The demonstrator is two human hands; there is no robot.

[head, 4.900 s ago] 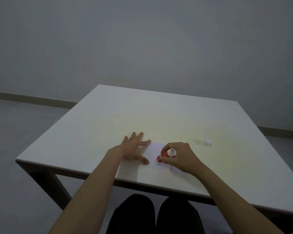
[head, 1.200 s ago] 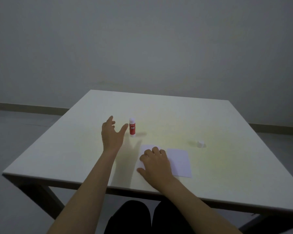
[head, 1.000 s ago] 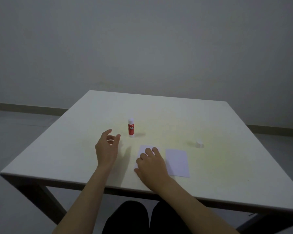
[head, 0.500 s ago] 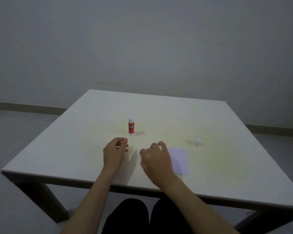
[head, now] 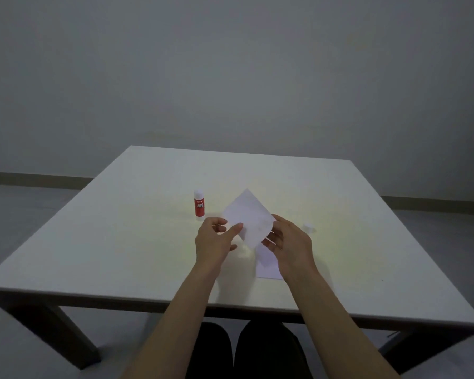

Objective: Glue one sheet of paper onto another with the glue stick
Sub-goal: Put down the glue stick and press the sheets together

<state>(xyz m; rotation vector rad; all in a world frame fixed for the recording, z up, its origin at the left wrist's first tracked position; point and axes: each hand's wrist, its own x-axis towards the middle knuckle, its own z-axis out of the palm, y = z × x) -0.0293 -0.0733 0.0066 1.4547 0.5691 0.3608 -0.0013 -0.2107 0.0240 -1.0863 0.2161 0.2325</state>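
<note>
Two bare hands are holding up one white sheet of paper [head: 249, 218] above the table [head: 121, 242]. The sheet is turned so that one corner is pointing up and away, like a diamond.

The left hand [head: 215, 242] is pinching the left edge of the lifted sheet. Its thumb is lying on the side facing the camera, and its fingers [head: 219, 222] are curling in beside the paper. The hand is mostly closed, gripping the paper.

The right hand [head: 289, 242] is holding the right and lower edge of the same sheet. Its fingers are bending around the edge, and the fingertips are touching the paper. This hand is half closed and is gripping the paper too.

A second sheet of paper [head: 267, 265] is lying flat on the table, just under the right hand and near the front edge. The right hand and wrist are hiding part of it.

The glue stick [head: 199, 205] is standing upright on the table, to the left of the lifted sheet and a little farther back. It is red with a white top end. No hand is touching it.

A small white cap [head: 309, 227] is sitting on the table to the right of the right hand, apart from the glue stick.
</note>
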